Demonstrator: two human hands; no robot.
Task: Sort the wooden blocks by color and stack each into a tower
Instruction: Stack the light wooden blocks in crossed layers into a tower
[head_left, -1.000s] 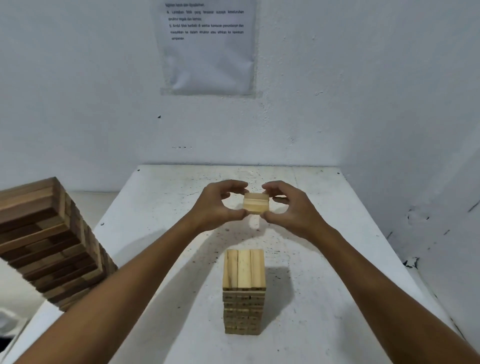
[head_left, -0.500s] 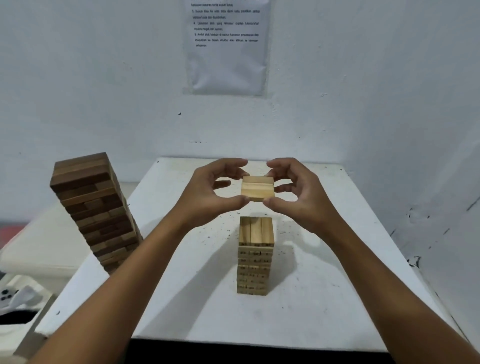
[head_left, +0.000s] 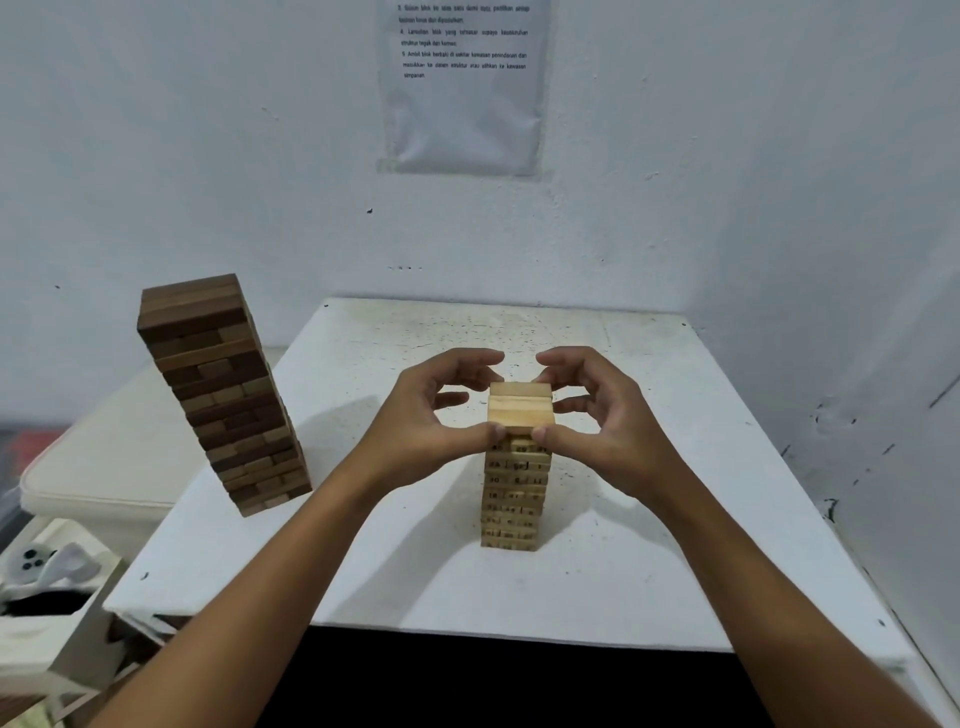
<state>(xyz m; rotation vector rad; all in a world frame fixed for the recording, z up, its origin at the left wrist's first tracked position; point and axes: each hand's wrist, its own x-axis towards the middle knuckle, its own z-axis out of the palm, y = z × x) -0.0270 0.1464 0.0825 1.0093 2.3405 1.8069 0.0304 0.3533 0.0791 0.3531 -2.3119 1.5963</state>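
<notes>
Now, task's thing: a layer of light blocks (head_left: 520, 411), pale raw wood, held side by side at centre frame, resting on or just above the light tower (head_left: 514, 493); contact is hidden by the thumbs.
Left grip: the left hand (head_left: 431, 415) pinches the layer's near left corner with the thumb, fingers curled over behind it.
Right grip: the right hand (head_left: 602, 415) mirrors it, thumb at the near right corner, fingers arched over the far side.
Light tower: square column of crossed layers at lower centre of the white counter (head_left: 649, 571), dark printed marks on the block ends.
Dark tower: the dark tower (head_left: 223, 395) stands at left of frame on the counter's left edge, mixed brown tones, taller, well apart from the hands.
Handling, as I judge it: stiff, light, smooth-sawn wood; loose pieces that can slide apart, so squeeze inward across the outer long sides and keep the layer level.
Risk: a nudge on release could shift the upper layers; the column looks narrow for its height.
Surroundings: rough white wall, a printed sheet (head_left: 462, 88) at top centre.
</notes>
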